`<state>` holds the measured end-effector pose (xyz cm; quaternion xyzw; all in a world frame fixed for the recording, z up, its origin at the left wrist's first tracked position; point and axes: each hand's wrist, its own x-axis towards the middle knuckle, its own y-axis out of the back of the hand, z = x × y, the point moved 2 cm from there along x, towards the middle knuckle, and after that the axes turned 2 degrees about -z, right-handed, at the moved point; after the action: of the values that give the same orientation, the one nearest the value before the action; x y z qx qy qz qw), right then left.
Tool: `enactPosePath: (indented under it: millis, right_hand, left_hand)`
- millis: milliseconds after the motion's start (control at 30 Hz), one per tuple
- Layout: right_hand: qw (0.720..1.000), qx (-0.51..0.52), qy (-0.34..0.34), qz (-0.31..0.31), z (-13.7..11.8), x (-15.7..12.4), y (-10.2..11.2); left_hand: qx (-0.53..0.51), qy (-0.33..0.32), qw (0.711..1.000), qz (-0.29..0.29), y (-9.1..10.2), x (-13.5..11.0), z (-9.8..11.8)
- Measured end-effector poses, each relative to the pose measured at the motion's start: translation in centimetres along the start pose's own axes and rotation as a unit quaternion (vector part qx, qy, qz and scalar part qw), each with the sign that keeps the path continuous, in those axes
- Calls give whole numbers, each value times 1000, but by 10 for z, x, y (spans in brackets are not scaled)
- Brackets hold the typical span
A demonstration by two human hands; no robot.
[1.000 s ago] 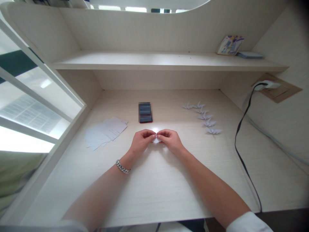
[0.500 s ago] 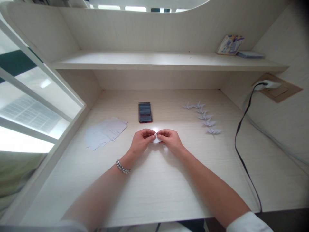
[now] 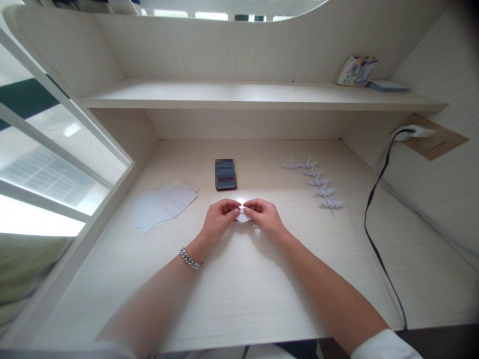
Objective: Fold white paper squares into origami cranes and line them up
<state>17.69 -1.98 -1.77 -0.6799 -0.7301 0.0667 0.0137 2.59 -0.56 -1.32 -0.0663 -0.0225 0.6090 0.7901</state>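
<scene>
A small folded piece of white paper (image 3: pixel 243 216) is pinched between my two hands, just above or on the desk. My left hand (image 3: pixel 220 217), with a chain bracelet at the wrist, grips its left side between thumb and fingers. From the right, my right hand (image 3: pixel 265 215) holds the other side in the same way. The fingers cover much of the paper, so its exact fold is hidden. Several folded paper cranes (image 3: pixel 325 191) stand in a curved line to the right. Loose white paper sheets (image 3: pixel 164 204) lie fanned out at the left.
Behind my hands a phone (image 3: pixel 225 174) lies on the desk (image 3: pixel 239 289). A black cable (image 3: pixel 368 219) runs from the wall socket (image 3: pixel 434 137) down the desk's right side. The shelf (image 3: pixel 224 92) above carries a small colourful box (image 3: pixel 357 71) and a flat pale stack (image 3: pixel 389 86).
My left thumb has shifted slightly left, and a little more of the paper shows. Otherwise both hands keep their place.
</scene>
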Motion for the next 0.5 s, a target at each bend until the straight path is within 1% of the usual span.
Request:
enactPosePath:
  millis: [200,367,500]
  right_hand:
    - [1000,2,2,6,1,1,0]
    - [1000,-8,9,-1,-1,0,0]
    - [1000,-11,9,1,-1,0,0]
  left_hand:
    - [-23,33,999,11,0,0,1]
    - [11,17,1000,-1,-1,-1,2]
    - [-5,17,1000,-2,0,-1,2]
